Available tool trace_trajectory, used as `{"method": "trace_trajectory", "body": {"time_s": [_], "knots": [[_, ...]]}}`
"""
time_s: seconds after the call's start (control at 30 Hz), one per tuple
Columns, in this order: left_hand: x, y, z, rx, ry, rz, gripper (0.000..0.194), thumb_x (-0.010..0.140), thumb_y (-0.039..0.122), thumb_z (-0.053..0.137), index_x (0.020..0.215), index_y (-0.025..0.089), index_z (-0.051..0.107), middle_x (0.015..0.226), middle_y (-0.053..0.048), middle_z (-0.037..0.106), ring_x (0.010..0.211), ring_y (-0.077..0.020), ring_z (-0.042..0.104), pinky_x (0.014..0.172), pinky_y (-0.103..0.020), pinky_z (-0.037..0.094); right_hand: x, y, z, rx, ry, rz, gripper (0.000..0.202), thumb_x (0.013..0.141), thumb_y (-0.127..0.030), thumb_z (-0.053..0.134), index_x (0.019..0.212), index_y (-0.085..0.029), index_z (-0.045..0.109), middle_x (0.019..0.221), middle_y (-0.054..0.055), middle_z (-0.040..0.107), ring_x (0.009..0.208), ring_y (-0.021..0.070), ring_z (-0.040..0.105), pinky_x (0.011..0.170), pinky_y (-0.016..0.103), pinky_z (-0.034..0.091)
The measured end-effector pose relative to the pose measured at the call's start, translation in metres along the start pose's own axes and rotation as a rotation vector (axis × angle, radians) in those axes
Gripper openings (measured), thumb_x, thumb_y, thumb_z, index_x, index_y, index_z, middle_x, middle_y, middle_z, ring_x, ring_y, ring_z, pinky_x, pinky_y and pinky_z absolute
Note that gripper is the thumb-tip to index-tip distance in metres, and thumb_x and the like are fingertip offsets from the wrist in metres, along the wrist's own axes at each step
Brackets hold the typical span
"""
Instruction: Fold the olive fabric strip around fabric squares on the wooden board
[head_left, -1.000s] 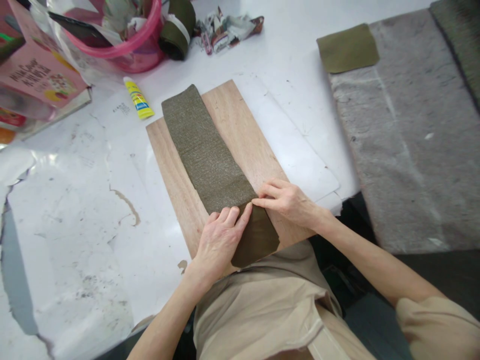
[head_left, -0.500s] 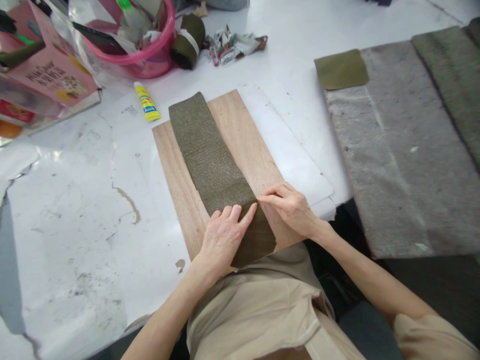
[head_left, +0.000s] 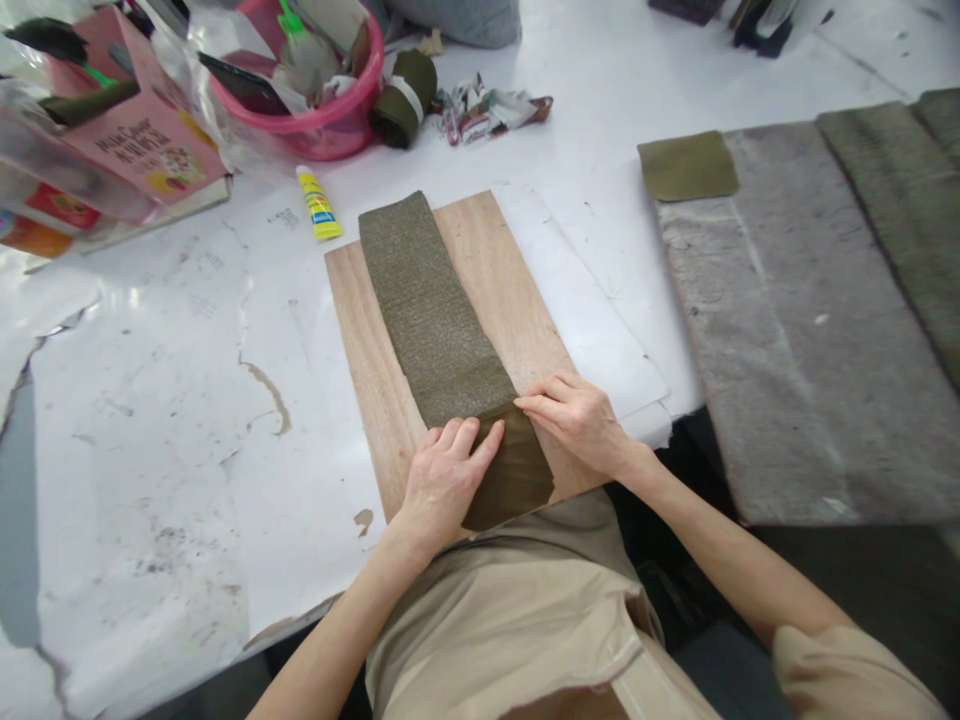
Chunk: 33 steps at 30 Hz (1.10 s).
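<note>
A long olive-green strip of fabric or leather (head_left: 442, 310) lies lengthwise over a thin wooden board (head_left: 517, 280). Its far part shows a rough, speckled face; the near part, nearest my body, is smooth and darker, with a fold or seam between the two. My left hand (head_left: 448, 475) rests flat on the strip at that line, fingers spread. At the line's right end my right hand (head_left: 574, 415) pinches the strip's edge between thumb and fingers. The board's near edge reaches my lap.
A yellow glue tube (head_left: 319, 205) lies beyond the board. Behind stand a pink basket (head_left: 330, 135) of tools, a pink box (head_left: 150, 140), a green roll (head_left: 405, 100) and crumpled wrappers (head_left: 491, 110). At right, a grey padded board (head_left: 795, 330) carries a small olive piece (head_left: 688, 165).
My left thumb and fingers have shifted slightly along the line, and the right hand keeps its pinch at the edge. The whole view has moved a little.
</note>
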<state>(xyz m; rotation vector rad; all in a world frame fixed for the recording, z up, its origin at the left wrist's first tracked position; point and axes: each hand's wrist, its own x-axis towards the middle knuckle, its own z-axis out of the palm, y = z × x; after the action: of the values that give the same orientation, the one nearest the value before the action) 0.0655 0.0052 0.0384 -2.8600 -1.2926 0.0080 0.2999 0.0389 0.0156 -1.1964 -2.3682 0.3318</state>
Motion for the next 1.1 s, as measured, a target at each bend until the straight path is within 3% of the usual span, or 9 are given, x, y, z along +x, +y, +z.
{"method": "trace_trajectory", "body": {"time_s": [0.27,0.5,0.67,0.97,1.1], "knots": [[-0.009,0.008,0.004,0.046,0.092,-0.003,0.041,0.093,0.014,0.052,0.134,0.016,0.054,0.119,-0.014,0.061,0.112,-0.0264,0.056,0.089,-0.038,0.05,-0.002,0.005,0.001,-0.045,-0.025,-0.062,0.024,0.096,-0.017,0.05,0.112,-0.019,0.068,0.097,0.006,0.067,0.093,0.0183,0.054,0.082,0.03,0.047],[-0.017,0.018,0.011,0.014,0.131,-0.165,0.038,0.094,0.013,0.052,0.131,0.02,0.055,0.117,-0.011,0.062,0.111,-0.0249,0.055,0.092,-0.04,0.047,0.001,0.003,-0.001,-0.037,-0.04,-0.053,0.022,0.096,-0.017,0.049,0.104,-0.02,0.069,0.093,0.006,0.068,0.09,0.0184,0.054,0.08,0.03,0.046],[-0.016,0.022,0.01,-0.068,0.149,-0.073,0.031,0.096,0.015,0.05,0.126,0.014,0.057,0.109,-0.011,0.065,0.106,-0.0217,0.058,0.089,-0.035,0.048,0.004,0.001,-0.001,-0.035,-0.039,-0.029,0.019,0.096,-0.019,0.05,0.099,-0.019,0.069,0.09,0.006,0.068,0.088,0.0186,0.055,0.08,0.031,0.046],[-0.015,0.032,0.008,-0.024,0.167,-0.064,0.029,0.097,0.015,0.048,0.125,0.013,0.056,0.11,-0.009,0.065,0.108,-0.0214,0.059,0.09,-0.034,0.048,0.002,0.002,0.001,-0.036,-0.043,-0.027,0.017,0.095,-0.018,0.051,0.098,-0.019,0.068,0.092,0.006,0.068,0.089,0.0194,0.056,0.081,0.032,0.045],[-0.008,0.029,0.006,-0.006,0.088,-0.085,0.037,0.097,0.013,0.044,0.134,0.011,0.048,0.104,-0.008,0.064,0.096,-0.0189,0.06,0.081,-0.032,0.049,0.003,0.002,0.0,-0.048,-0.056,-0.031,0.017,0.095,-0.018,0.052,0.097,-0.018,0.069,0.091,0.006,0.069,0.089,0.0194,0.056,0.08,0.032,0.046]]}}
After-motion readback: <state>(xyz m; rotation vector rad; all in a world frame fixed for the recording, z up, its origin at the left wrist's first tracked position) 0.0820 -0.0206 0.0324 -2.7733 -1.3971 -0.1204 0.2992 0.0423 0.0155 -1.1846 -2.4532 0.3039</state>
